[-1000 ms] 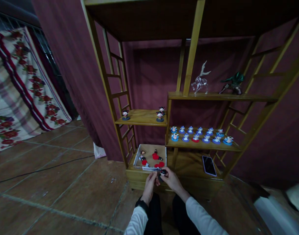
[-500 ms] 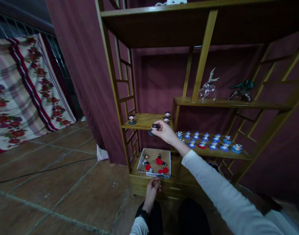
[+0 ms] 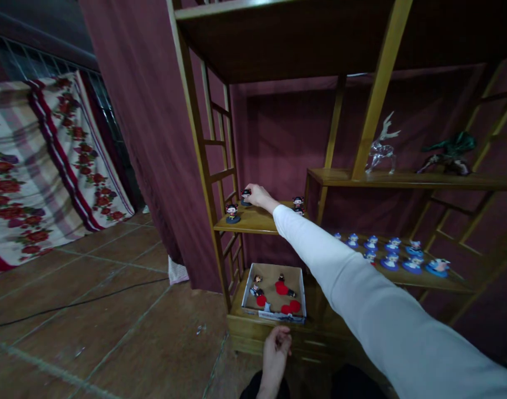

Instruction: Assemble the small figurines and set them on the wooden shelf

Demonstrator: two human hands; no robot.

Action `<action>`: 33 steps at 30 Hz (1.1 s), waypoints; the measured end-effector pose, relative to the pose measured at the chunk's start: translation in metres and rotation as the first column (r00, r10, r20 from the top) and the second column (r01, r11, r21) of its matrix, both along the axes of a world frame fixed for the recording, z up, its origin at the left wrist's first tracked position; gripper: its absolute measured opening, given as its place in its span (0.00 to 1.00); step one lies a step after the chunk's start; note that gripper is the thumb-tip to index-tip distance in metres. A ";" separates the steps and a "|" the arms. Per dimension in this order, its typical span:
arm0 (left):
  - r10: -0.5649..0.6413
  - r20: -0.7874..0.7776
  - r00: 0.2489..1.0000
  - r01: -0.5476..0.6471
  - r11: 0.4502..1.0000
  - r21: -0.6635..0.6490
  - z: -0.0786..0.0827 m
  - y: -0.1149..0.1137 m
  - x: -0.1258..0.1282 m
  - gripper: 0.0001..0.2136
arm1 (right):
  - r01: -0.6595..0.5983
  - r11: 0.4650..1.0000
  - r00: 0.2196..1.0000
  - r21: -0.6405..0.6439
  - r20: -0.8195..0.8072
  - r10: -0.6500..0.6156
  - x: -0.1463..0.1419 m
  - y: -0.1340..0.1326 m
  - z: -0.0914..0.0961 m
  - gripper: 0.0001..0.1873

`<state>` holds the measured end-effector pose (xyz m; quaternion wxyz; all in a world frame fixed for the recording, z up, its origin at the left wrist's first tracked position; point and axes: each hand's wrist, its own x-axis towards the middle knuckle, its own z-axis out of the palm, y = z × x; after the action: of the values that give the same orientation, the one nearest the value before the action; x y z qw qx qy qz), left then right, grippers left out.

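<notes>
My right hand [image 3: 259, 196] reaches across to the back left of a small wooden shelf [image 3: 253, 221] and is closed on a small black-haired figurine [image 3: 246, 196] on a dark base. Another such figurine [image 3: 232, 212] stands at the shelf's front left, and two more [image 3: 298, 204] stand at its right end. My left hand [image 3: 275, 349] hangs low in front of the unit's base, fingers loosely curled, holding nothing that I can see. Just above it sits an open cardboard box [image 3: 274, 289] with red bases and loose figurine parts.
Several blue-based figurines [image 3: 388, 252] line the lower right shelf. A clear glass deer [image 3: 380, 147] and a dark green figure [image 3: 446, 152] stand on the shelf above. Maroon curtain hangs left and behind. A floral blanket [image 3: 32, 166] hangs far left; a black cable crosses the tiled floor.
My right hand lifted the figurine from in front of the box up to the small shelf and carried it to the back left. My left hand let go and dropped lower.
</notes>
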<state>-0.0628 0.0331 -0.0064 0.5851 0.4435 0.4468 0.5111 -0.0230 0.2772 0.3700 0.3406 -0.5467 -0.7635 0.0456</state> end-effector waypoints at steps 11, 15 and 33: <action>-0.063 -0.015 0.998 0.063 0.998 -0.013 -0.001 0.009 -0.009 0.19 | -0.005 0.996 0.999 -0.087 0.053 0.009 -0.024 0.040 -0.024 0.15; -0.080 -0.001 0.997 0.080 0.996 -0.025 -0.005 0.011 -0.009 0.19 | -0.075 0.994 0.995 -0.078 0.059 0.079 -0.024 0.047 -0.029 0.16; -0.064 -0.014 0.998 0.064 0.997 -0.050 -0.001 0.014 -0.007 0.20 | -0.084 0.987 0.996 -0.140 0.008 0.086 -0.025 0.043 -0.022 0.17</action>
<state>-0.0697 0.0468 -0.0075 0.6085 0.4470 0.4493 0.4775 -0.0484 0.3202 0.3481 0.2939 -0.5365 -0.7834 0.1093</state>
